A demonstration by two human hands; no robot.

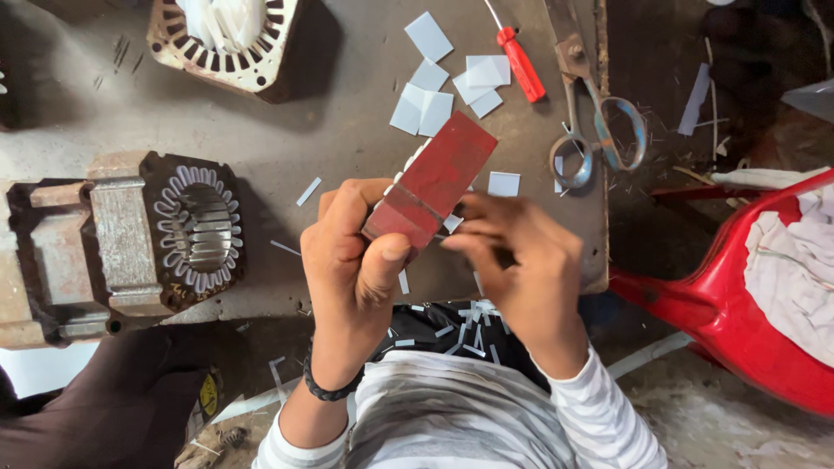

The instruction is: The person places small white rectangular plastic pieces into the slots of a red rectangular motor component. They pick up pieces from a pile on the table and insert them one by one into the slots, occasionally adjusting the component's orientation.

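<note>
Left hand (352,252) fingers clamped on red block (432,182); right hand (521,260) fingers pinched closed at block's 4 o'clock edge, above desk (347,130).

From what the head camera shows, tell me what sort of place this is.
Probably a motor rewinding or repair workshop. A slotted motor stator lined with pale insulation strips sits on the worn bench, cut paper pieces lie beside scissors and a red screwdriver.
</note>
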